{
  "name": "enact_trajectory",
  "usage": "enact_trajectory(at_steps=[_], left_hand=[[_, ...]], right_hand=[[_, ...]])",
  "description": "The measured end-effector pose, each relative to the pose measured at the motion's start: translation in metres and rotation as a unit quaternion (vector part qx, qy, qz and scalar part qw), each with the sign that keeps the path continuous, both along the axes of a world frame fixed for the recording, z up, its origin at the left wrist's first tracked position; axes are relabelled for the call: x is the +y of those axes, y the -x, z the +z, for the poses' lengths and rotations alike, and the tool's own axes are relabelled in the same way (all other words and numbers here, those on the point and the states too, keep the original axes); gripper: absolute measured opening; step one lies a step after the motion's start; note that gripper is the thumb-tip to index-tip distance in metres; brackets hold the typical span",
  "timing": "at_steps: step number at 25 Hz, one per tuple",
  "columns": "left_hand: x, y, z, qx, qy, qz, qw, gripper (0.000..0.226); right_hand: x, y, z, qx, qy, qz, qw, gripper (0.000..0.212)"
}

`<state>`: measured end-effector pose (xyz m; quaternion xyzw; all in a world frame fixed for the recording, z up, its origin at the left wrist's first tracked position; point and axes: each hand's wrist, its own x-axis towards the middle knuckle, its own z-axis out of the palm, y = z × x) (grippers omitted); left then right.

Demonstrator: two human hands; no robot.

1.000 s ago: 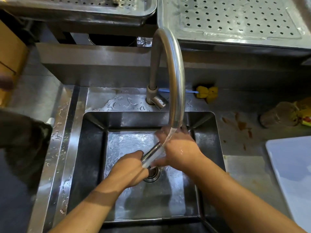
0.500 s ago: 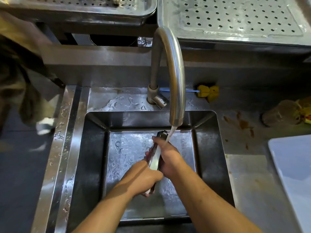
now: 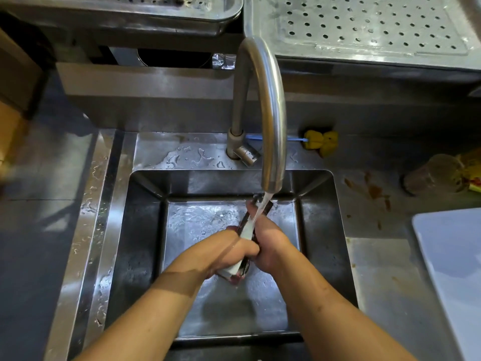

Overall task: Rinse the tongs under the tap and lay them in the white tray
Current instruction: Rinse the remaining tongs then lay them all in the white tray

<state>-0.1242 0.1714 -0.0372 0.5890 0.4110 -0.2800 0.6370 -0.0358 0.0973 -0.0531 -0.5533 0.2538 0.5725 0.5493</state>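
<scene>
The metal tongs (image 3: 244,225) stand nearly upright over the steel sink (image 3: 145,256), with water from the curved tap (image 3: 270,121) running down them. My left hand (image 3: 229,252) is closed around their lower part, and my right hand (image 3: 270,243) grips them from the right, with a thumb reaching up near the top end. The lower tip of the tongs pokes out below my hands. The white tray (image 3: 453,256) lies on the counter at the right edge, partly out of frame.
A yellow brush with a blue handle (image 3: 321,142) lies behind the sink. A glass jar (image 3: 432,175) and coloured packets sit on the stained counter at right. Perforated steel trays (image 3: 364,24) hang over the back. A wet steel ledge runs along the sink's left.
The tongs have gone from lying slanted low over the drain to nearly upright under the stream. Both hands have closed in together around them. A dark shape at the left has left the view.
</scene>
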Motion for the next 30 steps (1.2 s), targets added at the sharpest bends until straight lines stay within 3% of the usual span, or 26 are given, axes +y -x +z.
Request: enact_trajectory(at_steps=[3, 6, 9, 12, 17, 21, 26, 30], left_hand=[[-0.006, 0.03, 0.0, 0.003, 0.198, 0.099, 0.975, 0.031], [-0.005, 0.047, -0.007, -0.027, 0.368, 0.182, 0.911, 0.027], [-0.007, 0.059, -0.014, -0.034, 0.41, 0.204, 0.888, 0.036], [-0.011, 0.062, -0.015, -0.026, 0.339, 0.209, 0.917, 0.044], [0.01, 0.052, -0.003, 0.0, 0.083, 0.105, 0.991, 0.069], [0.011, 0.045, 0.007, -0.026, -0.024, -0.022, 0.999, 0.063], [0.001, 0.043, 0.001, -0.034, -0.018, 0.008, 0.999, 0.048], [0.002, 0.044, -0.002, -0.03, -0.04, -0.022, 0.999, 0.049]], right_hand=[[-0.009, 0.002, -0.002, -0.002, -0.066, -0.05, 0.997, 0.028], [-0.012, 0.002, 0.001, 0.027, -0.12, -0.076, 0.989, 0.025], [-0.007, 0.004, 0.0, 0.034, -0.075, -0.017, 0.996, 0.027], [0.005, 0.008, -0.002, -0.005, 0.004, 0.032, 0.999, 0.027], [0.008, 0.002, -0.01, -0.045, 0.048, 0.031, 0.997, 0.016], [0.014, 0.003, -0.015, -0.05, 0.078, 0.03, 0.995, 0.021], [0.012, 0.0, -0.014, 0.029, 0.025, -0.024, 0.999, 0.019], [0.012, 0.004, -0.011, -0.042, 0.035, -0.008, 0.998, 0.014]])
